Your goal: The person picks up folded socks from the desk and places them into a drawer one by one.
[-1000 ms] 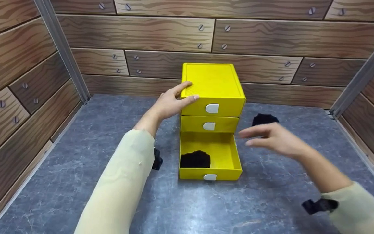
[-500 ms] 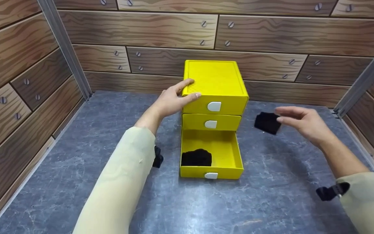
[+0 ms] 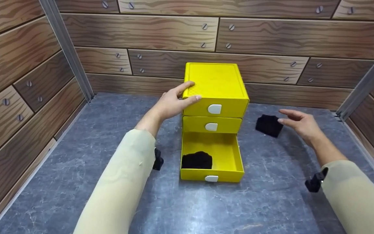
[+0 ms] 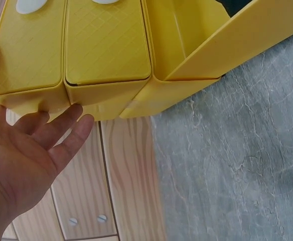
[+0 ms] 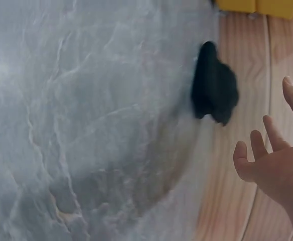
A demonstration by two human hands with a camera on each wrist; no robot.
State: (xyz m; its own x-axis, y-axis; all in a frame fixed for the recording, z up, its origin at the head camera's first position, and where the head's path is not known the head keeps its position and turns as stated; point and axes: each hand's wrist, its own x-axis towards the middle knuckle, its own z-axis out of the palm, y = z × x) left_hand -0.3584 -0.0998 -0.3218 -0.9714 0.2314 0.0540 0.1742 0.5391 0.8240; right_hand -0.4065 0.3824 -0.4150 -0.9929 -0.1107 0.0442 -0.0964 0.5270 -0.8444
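A yellow three-drawer cabinet stands on the table, its bottom drawer pulled out. Inside that drawer, at the front left, lies a flat black piece that looks like cloth. My left hand rests on the cabinet's upper left edge, thumb and index finger over the top; in the left wrist view the other fingers lie along its side. My right hand hovers with loose, spread fingers just right of a second black cloth-like piece, which also shows in the right wrist view near the fingers.
The upper two drawers, with white handles, are pushed in. Wood-patterned walls enclose the grey marbled table at the back and sides. Black camera straps sit at the wrists.
My right hand has moved from beside the cabinet rightward to the black cloth-like piece on the table, uncovering more of it. My left hand has stayed on the cabinet.
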